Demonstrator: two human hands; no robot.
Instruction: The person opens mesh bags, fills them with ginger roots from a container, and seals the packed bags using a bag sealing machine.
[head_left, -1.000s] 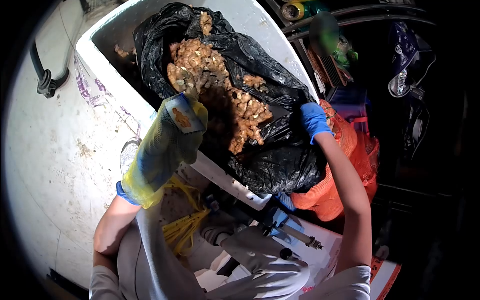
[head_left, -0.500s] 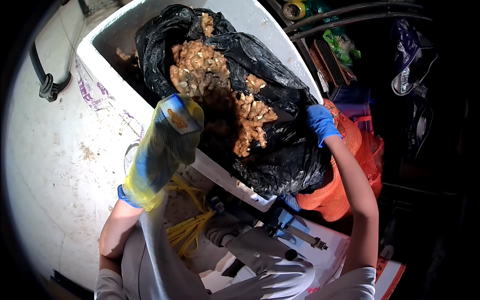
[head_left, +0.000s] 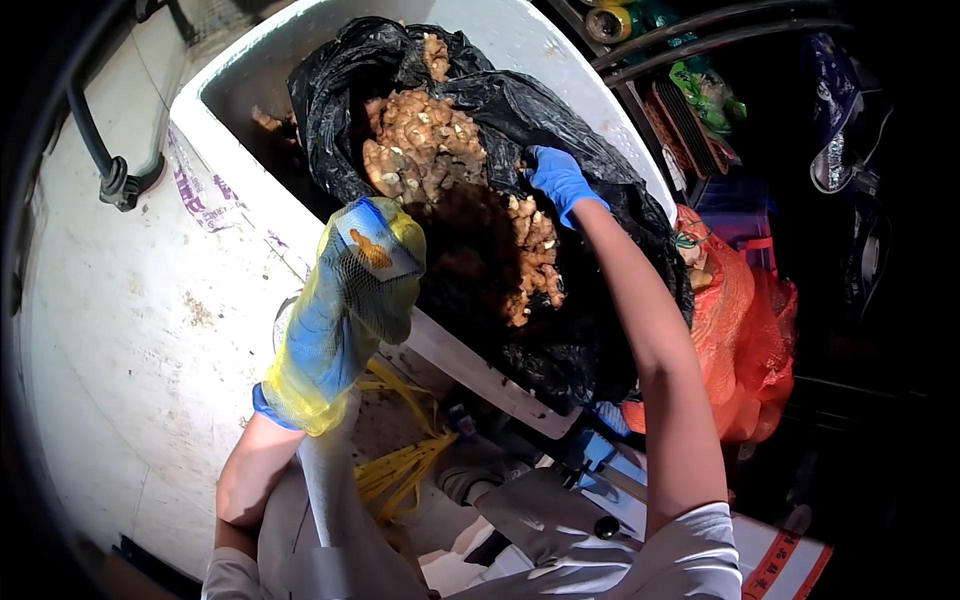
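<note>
The left hand, gloved in blue, is resting inside a yellow mesh bag, a printed label showing near the far end. Netting and label are obscuring its fingers; their spread cannot be determined. The right hand, also blue-gloved, is holding its fingers curled just beside a small ginger piece; whether they are gripping it cannot be told. The main ginger heap is lying in the open black plastic bag, which is sitting in a white box. A red mesh sack is standing beside the box; yellow straps are lying near the person's legs.
</note>
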